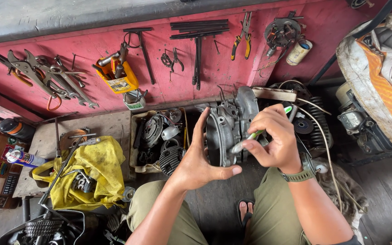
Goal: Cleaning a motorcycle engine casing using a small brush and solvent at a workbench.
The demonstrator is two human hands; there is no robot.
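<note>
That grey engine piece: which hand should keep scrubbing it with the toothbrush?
Probably the right hand: it grips the green toothbrush, bristles against the grey engine casing. The left hand is cupped around the casing's side, steadying it.

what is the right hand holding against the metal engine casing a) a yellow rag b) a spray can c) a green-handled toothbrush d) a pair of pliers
c: the right hand grips a green-handled toothbrush with its bristles on the grey engine casing, which the left hand steadies.
</note>
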